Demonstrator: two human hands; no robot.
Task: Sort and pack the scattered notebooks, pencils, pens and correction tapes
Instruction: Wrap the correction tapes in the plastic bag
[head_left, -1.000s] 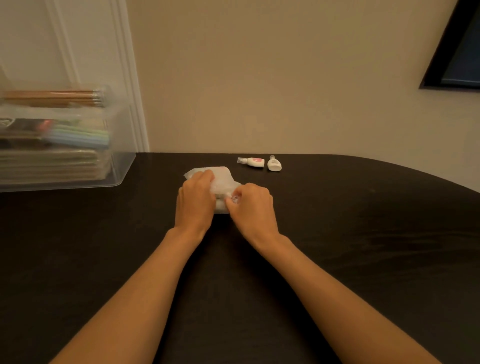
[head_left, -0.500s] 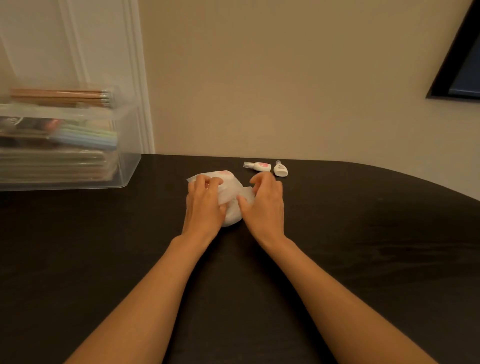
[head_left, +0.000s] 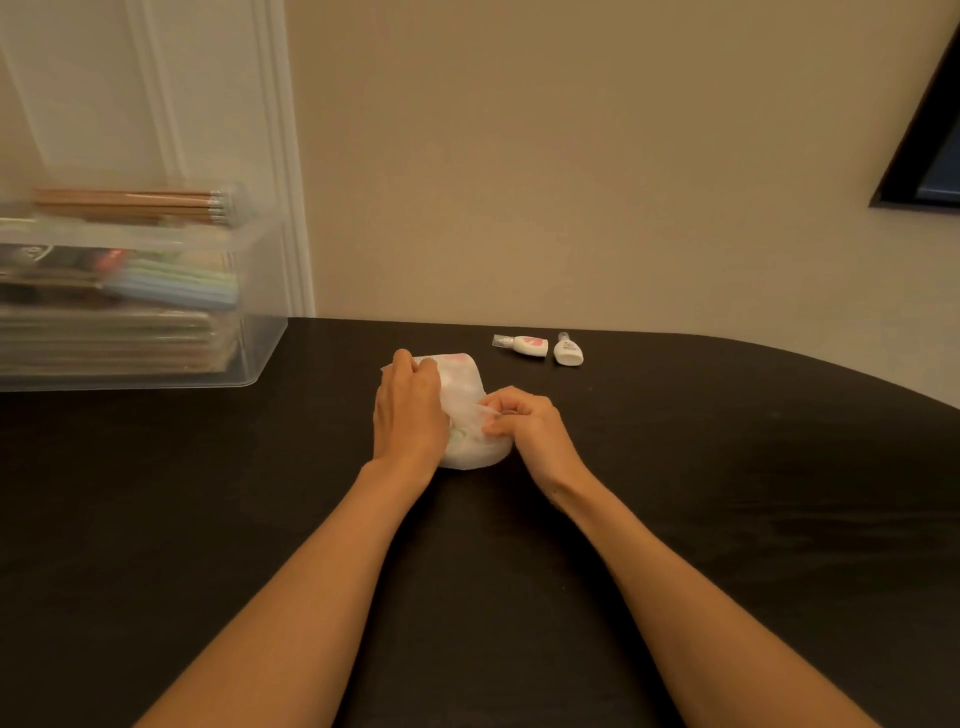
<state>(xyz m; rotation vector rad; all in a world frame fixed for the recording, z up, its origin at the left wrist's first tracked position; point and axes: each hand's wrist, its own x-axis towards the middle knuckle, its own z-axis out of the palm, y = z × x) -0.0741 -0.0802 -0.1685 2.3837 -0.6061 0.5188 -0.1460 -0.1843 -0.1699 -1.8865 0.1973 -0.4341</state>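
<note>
White translucent pouch (head_left: 464, 402) on black table (head_left: 727, 493): left grip (head_left: 408, 410) curled round its far edge, right grip (head_left: 524, 431) pinching its right rim; two correction tapes (head_left: 522, 346) lying beyond right grip, apart from it

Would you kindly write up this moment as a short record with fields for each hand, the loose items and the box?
Left: left hand grips the white pouch at its far end
Right: right hand pinches the pouch's nearer right edge
Loose: pink correction tape and white correction tape lie apart, beyond the pouch
Box: clear box, far left, holds stacked notebooks and pastel pens; pencils at its top
Surface: dark table
</note>
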